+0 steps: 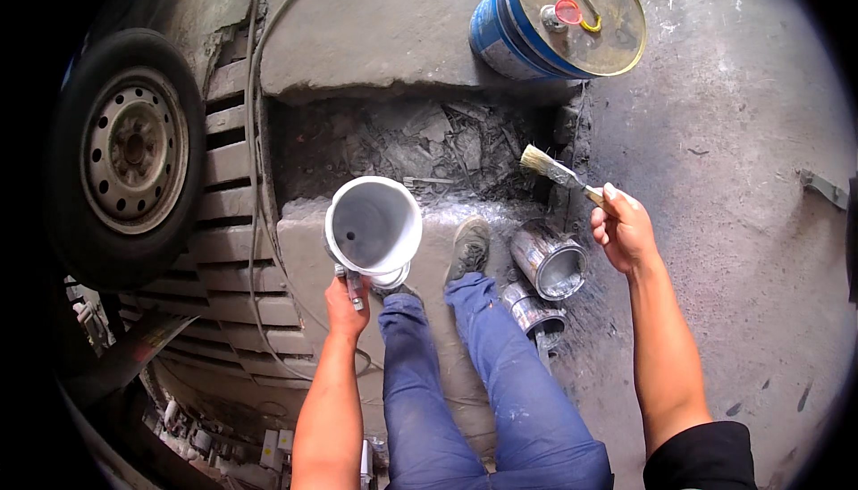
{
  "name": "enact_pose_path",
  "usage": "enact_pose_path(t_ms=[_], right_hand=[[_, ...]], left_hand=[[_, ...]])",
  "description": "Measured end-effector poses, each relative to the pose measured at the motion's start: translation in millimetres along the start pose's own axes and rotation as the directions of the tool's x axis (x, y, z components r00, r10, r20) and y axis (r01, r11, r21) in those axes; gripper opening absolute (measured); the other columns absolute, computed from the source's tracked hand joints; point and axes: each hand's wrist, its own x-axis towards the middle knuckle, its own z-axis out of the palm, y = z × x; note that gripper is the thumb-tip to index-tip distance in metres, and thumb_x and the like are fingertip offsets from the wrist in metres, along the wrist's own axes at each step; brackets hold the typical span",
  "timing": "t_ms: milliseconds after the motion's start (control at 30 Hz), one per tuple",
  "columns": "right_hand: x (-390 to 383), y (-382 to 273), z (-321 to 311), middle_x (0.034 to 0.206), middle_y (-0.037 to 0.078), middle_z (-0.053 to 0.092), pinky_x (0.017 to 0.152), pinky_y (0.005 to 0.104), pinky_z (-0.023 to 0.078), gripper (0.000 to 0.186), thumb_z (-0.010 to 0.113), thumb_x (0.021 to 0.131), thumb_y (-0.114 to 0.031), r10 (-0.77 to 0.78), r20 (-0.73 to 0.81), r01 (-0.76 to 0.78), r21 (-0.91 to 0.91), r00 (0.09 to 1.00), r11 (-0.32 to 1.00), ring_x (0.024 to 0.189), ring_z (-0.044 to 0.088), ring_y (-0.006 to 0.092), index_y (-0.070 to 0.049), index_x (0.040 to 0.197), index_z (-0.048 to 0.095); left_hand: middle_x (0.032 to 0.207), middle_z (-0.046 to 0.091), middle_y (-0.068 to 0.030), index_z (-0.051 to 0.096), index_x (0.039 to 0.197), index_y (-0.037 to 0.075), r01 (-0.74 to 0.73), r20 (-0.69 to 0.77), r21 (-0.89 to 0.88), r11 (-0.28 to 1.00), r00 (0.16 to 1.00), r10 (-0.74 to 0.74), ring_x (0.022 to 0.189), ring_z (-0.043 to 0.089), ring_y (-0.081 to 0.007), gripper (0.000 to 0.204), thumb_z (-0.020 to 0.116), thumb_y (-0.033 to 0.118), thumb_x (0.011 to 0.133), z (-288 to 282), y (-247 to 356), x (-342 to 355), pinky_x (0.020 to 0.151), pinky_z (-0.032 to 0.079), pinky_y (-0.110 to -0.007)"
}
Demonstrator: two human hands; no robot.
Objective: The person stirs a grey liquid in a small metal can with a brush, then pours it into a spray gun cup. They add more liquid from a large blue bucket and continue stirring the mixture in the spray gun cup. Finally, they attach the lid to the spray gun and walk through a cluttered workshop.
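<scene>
My left hand (pixel 343 309) is closed round the metal grip of a spray gun (pixel 355 290). Its wide white cup (pixel 413 222) tilts its open mouth up toward me; the inside is grey, with a dark hole low down. My right hand (pixel 624 229) grips a paintbrush (pixel 572 177) by its handle, pale bristles pointing up and left, away from the cup. Below and left of the brush, two paint-smeared cans lie close together: a larger tilted can (pixel 545 262) and a smaller can (pixel 532 307) partly behind it.
A rubble-filled pit (pixel 411 137) opens in the concrete beyond my feet. Past it stands a blue drum (pixel 509 30) with a yellow handle. At left are a wheel (pixel 134 150), a slatted floor grate (pixel 228 244) and a hose (pixel 256 133). A metal piece (pixel 822 189) lies far right.
</scene>
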Motion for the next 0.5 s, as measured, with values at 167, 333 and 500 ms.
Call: enact_pose_path(t_ms=[167, 333, 500], right_hand=[[-34.5, -25.7, 23.2, 0.062, 0.003, 0.056, 0.042, 0.0196, 0.038, 0.028, 0.049, 0.095, -0.029, -0.037, 0.187, 0.020, 0.092, 0.982, 0.996, 0.046, 0.049, 0.0079, -0.002, 0.097, 0.057], [-75.7, -54.7, 82.1, 0.063, 0.006, 0.059, 0.045, 0.0250, 0.043, 0.016, 0.057, 0.090, -0.018, -0.369, 0.494, 0.583, -0.399, 0.787, 0.708, 0.046, 0.051, 0.0113, -0.003, 0.088, 0.063], [-67.2, -39.9, 153.5, 0.065, 0.008, 0.058, 0.054, 0.0380, 0.050, 0.016, 0.063, 0.082, -0.023, -0.350, 0.879, 0.912, -0.387, 0.323, -0.132, 0.060, 0.062, 0.0264, -0.008, 0.078, 0.059]], left_hand=[[0.079, 0.064, -0.0178, 0.059, 0.094, 0.001, 0.006, 0.059, -0.028, 1.000, 0.998, -0.004, 0.072, 0.062, -0.0342, 0.019, 0.064, 0.017, 0.086, -4.6, -1.5, -5.7, 0.066, 0.049, -0.038], [0.086, 0.066, -0.0176, 0.059, 0.099, 0.000, 0.028, 0.146, -0.017, 0.999, 0.989, -0.025, 0.078, 0.064, -0.0284, 0.021, 0.065, 0.016, 0.086, -6.7, 0.9, -8.6, 0.069, 0.049, -0.036], [0.087, 0.065, -0.0165, 0.058, 0.099, 0.001, -0.130, 0.142, -0.004, 0.991, 0.981, 0.130, 0.078, 0.064, -0.0304, 0.018, 0.063, 0.006, 0.082, -1.1, -5.0, -9.6, 0.071, 0.049, -0.034]])
